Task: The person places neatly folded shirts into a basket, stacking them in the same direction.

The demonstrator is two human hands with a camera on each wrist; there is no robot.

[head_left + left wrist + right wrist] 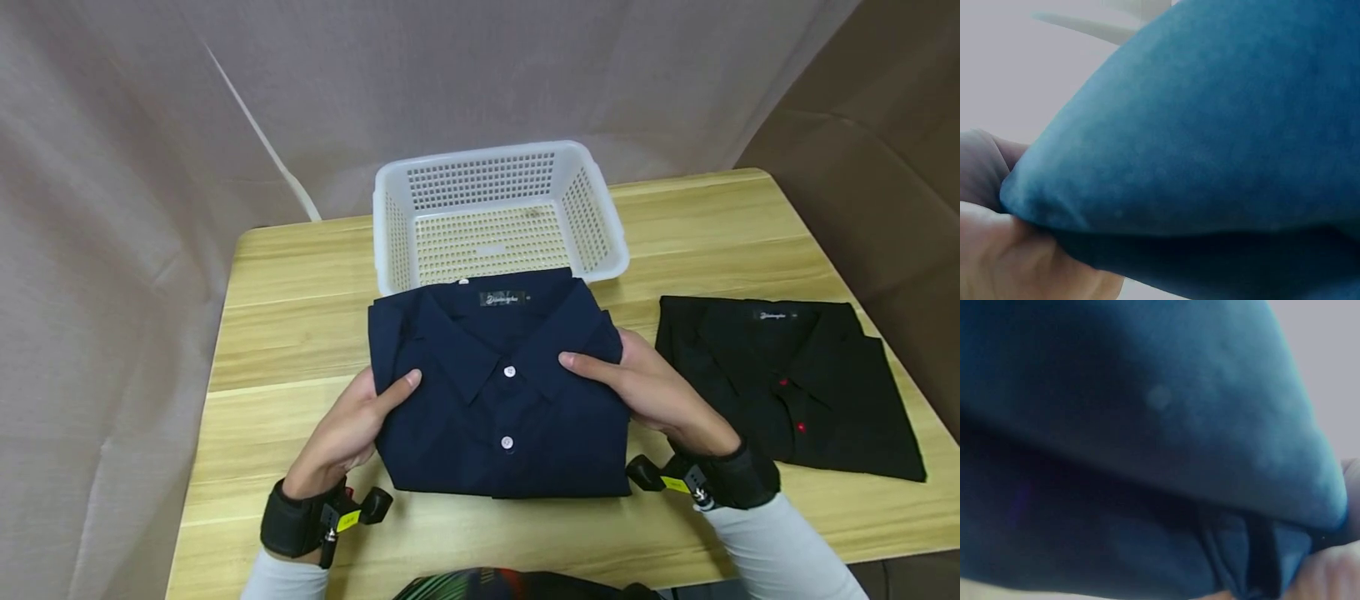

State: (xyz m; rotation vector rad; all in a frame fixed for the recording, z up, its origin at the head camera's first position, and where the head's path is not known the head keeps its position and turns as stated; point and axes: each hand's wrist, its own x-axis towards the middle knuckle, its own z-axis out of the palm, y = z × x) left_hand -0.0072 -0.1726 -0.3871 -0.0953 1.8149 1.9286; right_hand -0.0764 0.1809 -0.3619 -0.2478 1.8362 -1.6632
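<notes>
A folded navy shirt [457, 433] with white buttons and a dark collar label is held up between both hands, collar toward the far side. My left hand [356, 421] grips its left edge, thumb on top and fingers hidden underneath. On the opposite edge, my right hand [656, 387] holds it the same way, thumb lying near the collar point. Both wrist views are mostly filled by the blue cloth [1210, 125], its folded layers parting at the edge. The shirt's far edge overlaps the near rim of a white plastic basket [501, 156] in the head view.
A folded black shirt [750, 383] with red buttons lies on the right of the wooden table [285, 317]. Grey cloth [487, 75] hangs behind the table and along its left. Brown covering [885, 167] stands on the right. The basket sits at the table's back edge.
</notes>
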